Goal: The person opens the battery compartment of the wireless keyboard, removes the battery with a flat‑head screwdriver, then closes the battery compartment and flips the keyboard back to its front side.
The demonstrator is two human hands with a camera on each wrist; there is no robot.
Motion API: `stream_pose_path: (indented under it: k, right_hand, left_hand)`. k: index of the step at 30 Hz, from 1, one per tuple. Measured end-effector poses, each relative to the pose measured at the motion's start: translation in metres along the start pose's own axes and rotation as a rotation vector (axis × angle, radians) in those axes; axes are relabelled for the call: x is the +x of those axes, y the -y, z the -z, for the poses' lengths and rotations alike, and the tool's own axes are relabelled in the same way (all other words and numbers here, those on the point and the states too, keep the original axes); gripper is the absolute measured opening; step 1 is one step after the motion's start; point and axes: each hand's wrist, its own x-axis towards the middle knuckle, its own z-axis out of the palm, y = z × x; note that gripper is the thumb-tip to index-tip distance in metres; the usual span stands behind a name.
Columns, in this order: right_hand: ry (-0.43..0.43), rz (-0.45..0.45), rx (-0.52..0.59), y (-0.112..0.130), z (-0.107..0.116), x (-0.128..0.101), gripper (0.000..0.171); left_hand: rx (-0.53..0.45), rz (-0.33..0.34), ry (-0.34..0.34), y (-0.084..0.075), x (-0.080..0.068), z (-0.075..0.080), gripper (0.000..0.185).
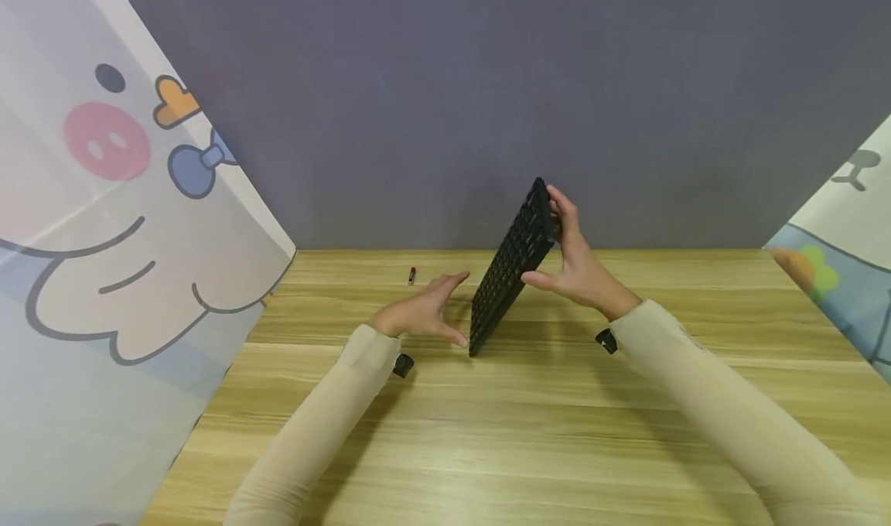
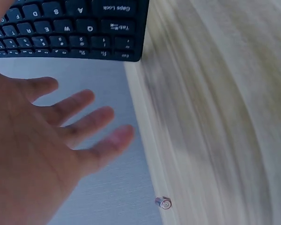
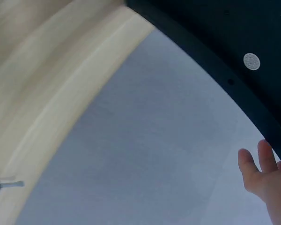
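A black keyboard (image 1: 511, 267) stands tilted on one short end on the wooden table (image 1: 529, 433), its keys facing left. My right hand (image 1: 571, 263) grips its raised end, with the thumb on the key side and the fingers behind. The right wrist view shows the keyboard's dark underside (image 3: 225, 37) and my right hand's fingertips (image 3: 264, 164) at its edge. My left hand (image 1: 425, 313) hovers with spread, straight fingers beside the lower end. In the left wrist view the left hand (image 2: 37, 140) sits below the key rows (image 2: 75, 28) and holds nothing.
A small battery (image 1: 412, 276) lies near the table's back edge, left of the keyboard; it also shows in the left wrist view (image 2: 164, 203). A grey wall (image 1: 487, 85) closes the back. Cartoon-printed curtains hang at the left (image 1: 104, 201) and right (image 1: 849, 240).
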Motion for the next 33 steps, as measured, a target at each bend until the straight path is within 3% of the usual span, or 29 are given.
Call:
stream_pose_path:
  k: [5, 12, 19, 26, 33]
  right_hand:
    - [0.026, -0.019, -0.074, -0.010, 0.002, -0.015, 0.113]
    - [0.040, -0.127, -0.042, -0.018, 0.006, -0.032, 0.109]
    - [0.066, -0.122, -0.199, -0.038, 0.015, -0.051, 0.108]
    - [0.175, -0.325, -0.397, -0.071, 0.020, -0.080, 0.113]
    - [0.388, -0.536, -0.498, -0.077, 0.010, -0.093, 0.113]
  left_hand:
    - [-0.004, 0.057, 0.044, 0.005, -0.003, -0.004, 0.117]
    - [0.005, 0.101, 0.045, 0.009, -0.008, -0.001, 0.114]
    - [0.007, 0.181, 0.084, 0.012, -0.012, 0.001, 0.114]
    - [0.141, 0.201, 0.055, 0.014, -0.012, -0.002, 0.119]
    - [0.278, 0.191, 0.038, 0.011, -0.005, -0.009, 0.121]
